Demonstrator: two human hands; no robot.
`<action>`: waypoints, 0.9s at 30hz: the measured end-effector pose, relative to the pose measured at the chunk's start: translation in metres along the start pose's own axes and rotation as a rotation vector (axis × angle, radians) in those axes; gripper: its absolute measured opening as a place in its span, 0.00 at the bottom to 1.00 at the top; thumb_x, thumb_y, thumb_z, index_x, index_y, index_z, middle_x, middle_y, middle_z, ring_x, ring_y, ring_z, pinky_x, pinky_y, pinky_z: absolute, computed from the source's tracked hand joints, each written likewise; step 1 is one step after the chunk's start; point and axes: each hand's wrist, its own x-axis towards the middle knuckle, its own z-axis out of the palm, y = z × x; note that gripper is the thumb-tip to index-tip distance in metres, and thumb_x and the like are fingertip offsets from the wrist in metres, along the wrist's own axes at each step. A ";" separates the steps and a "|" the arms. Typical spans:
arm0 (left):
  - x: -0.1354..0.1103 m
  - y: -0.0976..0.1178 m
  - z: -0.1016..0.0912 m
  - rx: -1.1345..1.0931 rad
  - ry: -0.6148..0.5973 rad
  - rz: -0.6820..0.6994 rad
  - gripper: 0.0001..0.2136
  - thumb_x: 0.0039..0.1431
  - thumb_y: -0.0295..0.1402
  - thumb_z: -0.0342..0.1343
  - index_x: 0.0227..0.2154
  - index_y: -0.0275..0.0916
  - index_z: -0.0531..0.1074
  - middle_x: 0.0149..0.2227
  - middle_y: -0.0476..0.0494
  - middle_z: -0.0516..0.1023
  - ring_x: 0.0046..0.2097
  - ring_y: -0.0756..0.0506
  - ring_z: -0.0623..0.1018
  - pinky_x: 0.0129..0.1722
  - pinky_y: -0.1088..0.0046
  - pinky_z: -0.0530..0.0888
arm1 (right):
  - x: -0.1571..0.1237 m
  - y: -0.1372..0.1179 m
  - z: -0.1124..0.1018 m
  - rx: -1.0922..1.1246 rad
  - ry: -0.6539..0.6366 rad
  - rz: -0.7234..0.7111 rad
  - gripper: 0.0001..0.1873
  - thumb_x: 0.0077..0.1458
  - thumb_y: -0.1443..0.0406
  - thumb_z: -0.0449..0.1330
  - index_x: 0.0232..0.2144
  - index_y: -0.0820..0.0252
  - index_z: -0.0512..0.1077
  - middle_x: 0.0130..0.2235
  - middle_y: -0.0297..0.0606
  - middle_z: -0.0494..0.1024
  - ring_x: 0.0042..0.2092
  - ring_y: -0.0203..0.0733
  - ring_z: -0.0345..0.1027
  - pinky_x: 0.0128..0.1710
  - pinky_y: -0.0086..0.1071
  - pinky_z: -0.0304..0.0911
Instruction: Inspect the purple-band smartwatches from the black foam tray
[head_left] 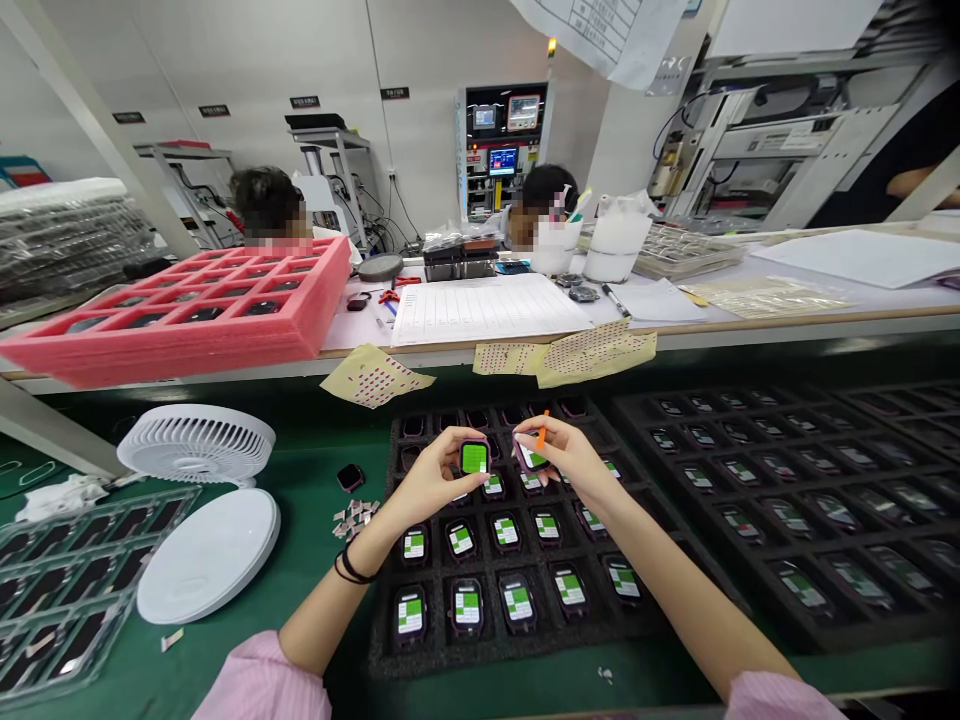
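Head view, looking down at a green-matted worktop: the left hand (429,480) and right hand (571,462) are together over the far edge of a black foam tray (384,640), their fingertips almost meeting. The left hand pinches a smartwatch (474,458) by its dark pink case, with its green-patched screen facing up. The right hand clamps a second smartwatch (531,458), tilted, and an orange pick (541,430) stands up from between its fingers; whether the pick touches that watch cannot be told.

Both watches are held just above the tray's upper rows. Many more watches with green patches sit in the tray's compartments, and some compartments along the far edge look unfilled. A wider black tray of watches (780,410) lies just to the right.

Toward the left edge of the worktop are a small white fan (196,444) beside its round base (208,556), a loose dark-screened watch (349,477), a small heap of film scraps (354,518), and a clear plastic tray (67,610) near the corner. Yellow backing sheets (596,352) hang over the far edge, and a pink foam tray (315,290) rests on the shelf beyond.

The step in hand appears to be close work on these two watches, held clear of the foam. With both hands occupied, the next move calls for a firm pinch on each case, so that neither watch slips onto the rows below.
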 end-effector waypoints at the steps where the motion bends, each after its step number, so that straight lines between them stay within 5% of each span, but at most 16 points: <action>1: 0.000 0.000 0.000 0.007 -0.003 0.001 0.19 0.51 0.34 0.61 0.45 0.38 0.64 0.44 0.41 0.73 0.36 0.49 0.73 0.23 0.80 0.59 | 0.000 0.000 0.000 -0.003 -0.007 0.003 0.17 0.44 0.54 0.66 0.32 0.59 0.72 0.25 0.29 0.68 0.18 0.27 0.57 0.14 0.24 0.52; 11: 0.000 0.001 -0.003 0.013 0.009 -0.002 0.23 0.50 0.34 0.62 0.49 0.40 0.62 0.49 0.40 0.70 0.41 0.47 0.74 0.26 0.79 0.65 | -0.002 -0.001 -0.004 -0.025 -0.222 -0.069 0.23 0.42 0.65 0.69 0.42 0.56 0.69 0.29 0.30 0.71 0.25 0.31 0.66 0.17 0.22 0.56; 27: -0.002 0.003 -0.002 0.025 0.107 0.078 0.24 0.52 0.33 0.61 0.50 0.39 0.62 0.45 0.40 0.73 0.43 0.45 0.74 0.36 0.73 0.70 | -0.003 -0.003 0.001 -0.006 -0.165 -0.045 0.19 0.50 0.56 0.63 0.43 0.58 0.70 0.27 0.31 0.70 0.23 0.32 0.68 0.14 0.23 0.51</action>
